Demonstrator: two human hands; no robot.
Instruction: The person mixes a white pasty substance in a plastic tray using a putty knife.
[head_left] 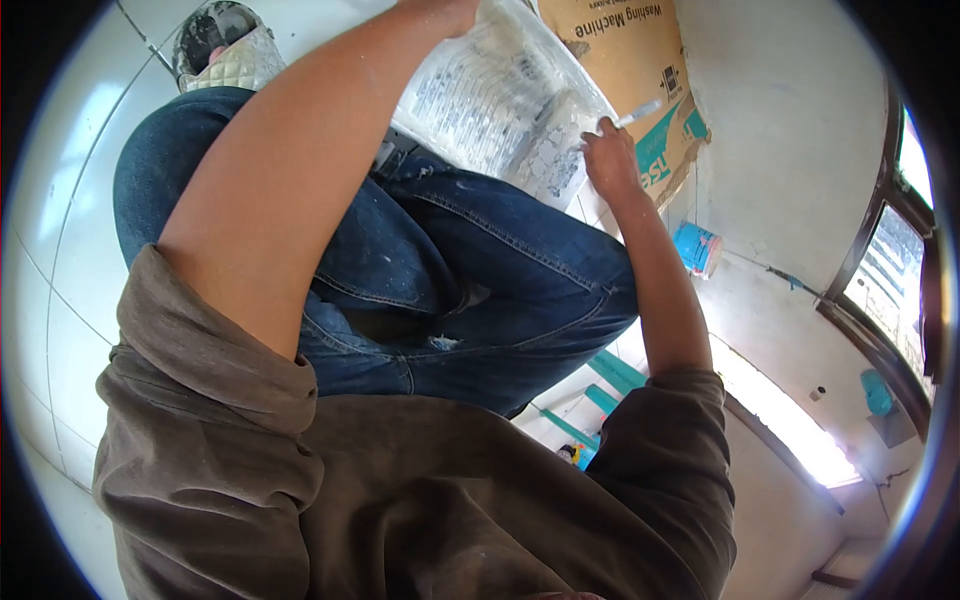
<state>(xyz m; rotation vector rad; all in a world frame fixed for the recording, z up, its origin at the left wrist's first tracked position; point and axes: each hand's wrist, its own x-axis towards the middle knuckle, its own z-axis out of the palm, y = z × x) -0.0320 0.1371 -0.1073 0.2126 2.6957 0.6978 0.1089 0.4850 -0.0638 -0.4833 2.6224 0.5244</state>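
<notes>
A wide white panel or tray [500,90], streaked with grey and white material, lies across the top centre beyond the jeans-clad legs. Near its right edge, my right hand [610,158] is closed around a thin tool with a white handle [642,112]; the tool's other end is hidden or too small to tell. At the top edge of the view, my left hand [452,14] is beside the panel's upper left part. Its fingers are cut off or hidden, so what it holds cannot be made out.
Cardboard printed "Washing Machine" [625,45] lies beyond the panel. A dirty bucket-like container [208,42] with a quilted cloth [240,68] is at the upper left. A blue container [697,248] stands right of my right forearm, and green slats [612,375] lie behind the knee.
</notes>
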